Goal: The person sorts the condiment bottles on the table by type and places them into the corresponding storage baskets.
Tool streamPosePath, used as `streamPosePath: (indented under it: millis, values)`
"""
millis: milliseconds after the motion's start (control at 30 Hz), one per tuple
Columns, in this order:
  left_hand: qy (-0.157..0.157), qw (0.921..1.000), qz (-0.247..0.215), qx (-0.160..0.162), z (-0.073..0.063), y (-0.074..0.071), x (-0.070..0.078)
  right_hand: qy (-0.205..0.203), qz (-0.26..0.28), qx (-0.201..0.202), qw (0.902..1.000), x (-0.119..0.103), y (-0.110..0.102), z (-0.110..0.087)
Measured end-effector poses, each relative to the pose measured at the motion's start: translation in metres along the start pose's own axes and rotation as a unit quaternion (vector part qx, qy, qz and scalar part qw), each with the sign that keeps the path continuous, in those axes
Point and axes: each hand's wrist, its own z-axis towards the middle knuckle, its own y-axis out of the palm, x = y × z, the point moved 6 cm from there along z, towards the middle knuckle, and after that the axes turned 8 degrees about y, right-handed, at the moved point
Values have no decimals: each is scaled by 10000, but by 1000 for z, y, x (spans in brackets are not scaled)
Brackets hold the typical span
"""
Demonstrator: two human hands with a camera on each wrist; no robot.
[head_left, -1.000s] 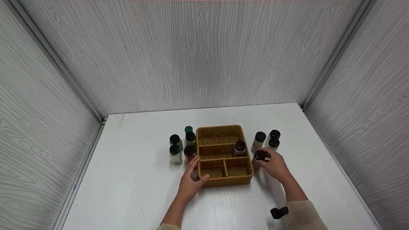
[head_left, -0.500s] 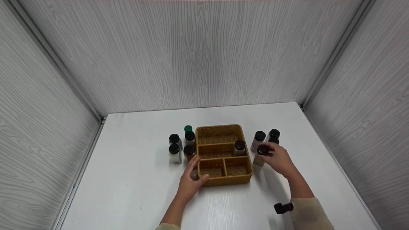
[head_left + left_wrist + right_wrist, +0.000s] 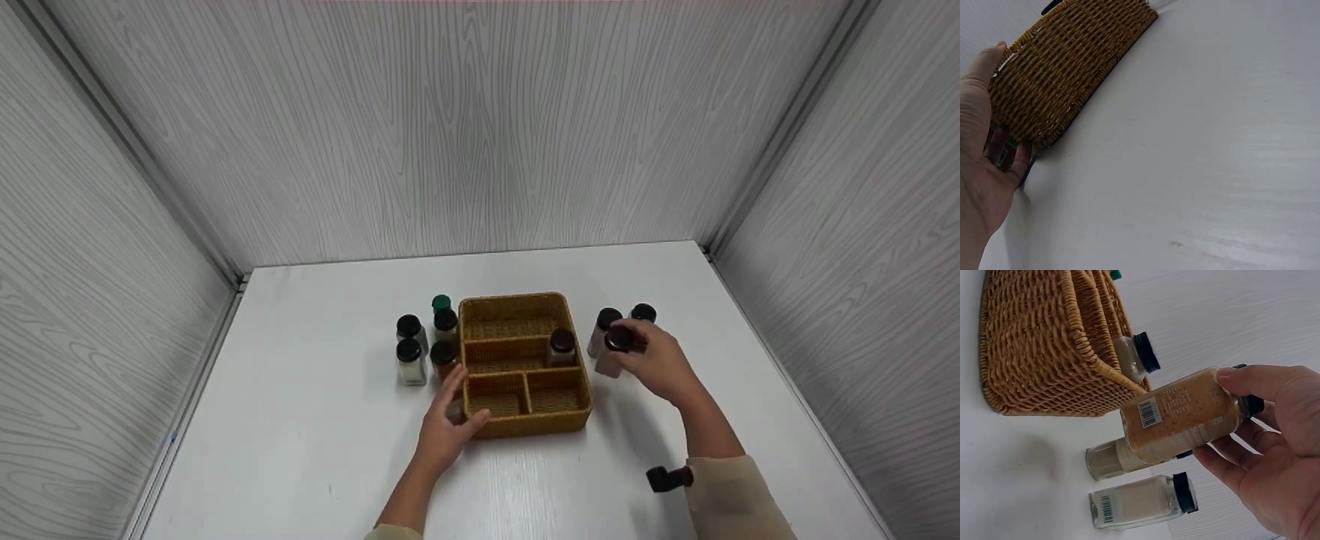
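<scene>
A brown wicker basket [image 3: 532, 427] with four-sided compartments stands mid-table. My left hand [image 3: 442, 435] holds its near left corner, thumb on the front rim and fingers along the left side. In the left wrist view, that hand [image 3: 985, 163] spans the woven corner. My right hand [image 3: 660, 367] pinches a glass spice jar [image 3: 611, 364] near its black lid, right of the basket. The right wrist view shows the held jar [image 3: 1176, 416] with orange-brown contents and a barcode label, tilted and raised over the table. Another jar [image 3: 561, 349] stands inside the basket's middle compartment, at the right.
Several jars stand left of the basket, including a pale one [image 3: 411, 364], a reddish one [image 3: 444, 354] and a green-capped one [image 3: 441, 303]. On the right are a jar [image 3: 606, 326] and a black-capped one [image 3: 643, 312] behind the right hand. Panels enclose the white table [image 3: 315, 450].
My right hand has lifted the spice jar off the table and moved it slightly back and right. My left hand and the basket have stayed in place.
</scene>
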Motion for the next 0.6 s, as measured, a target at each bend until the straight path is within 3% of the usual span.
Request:
streamPosePath:
  millis: [367,600]
  values:
    - [-8,10000,-55,7,-1,0,1,-192,-201,14,9996,-18,-10,4]
    - [-31,10000,-53,12,-1,0,-1,-324,-52,-46,9995,-30,-10,11]
